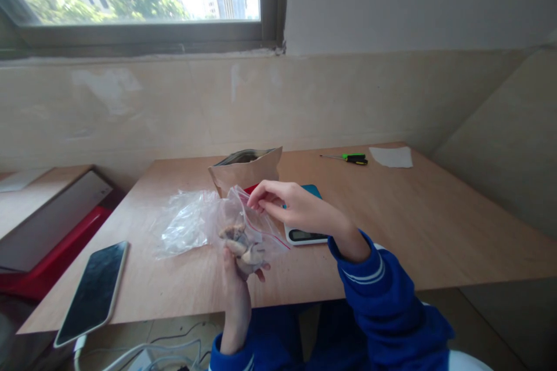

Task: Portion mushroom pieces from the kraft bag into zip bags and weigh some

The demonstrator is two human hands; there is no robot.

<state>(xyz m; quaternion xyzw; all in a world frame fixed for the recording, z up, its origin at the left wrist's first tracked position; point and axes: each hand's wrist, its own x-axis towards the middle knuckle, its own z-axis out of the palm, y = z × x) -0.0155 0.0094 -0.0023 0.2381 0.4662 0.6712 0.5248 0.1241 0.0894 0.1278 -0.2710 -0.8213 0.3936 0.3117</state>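
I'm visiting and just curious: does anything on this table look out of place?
Yes, the phone looks precariously placed. Its lower end juts past the front edge of the wooden table, with a white cable running from it below the table.

Left hand (235, 301) cradling a clear zip bag (266, 237) (contents blurred), right hand (296, 204) pinching its rim

1. Bare left hand (237, 295): raised upright, fingers curled forward; wrist straight; forearm enters blue striped left sleeve (230, 356);
2. Bare right hand (289, 203): extended level, palm down; thumb and fingertips pinched together; blue striped right sleeve (383, 290) ends at wrist.
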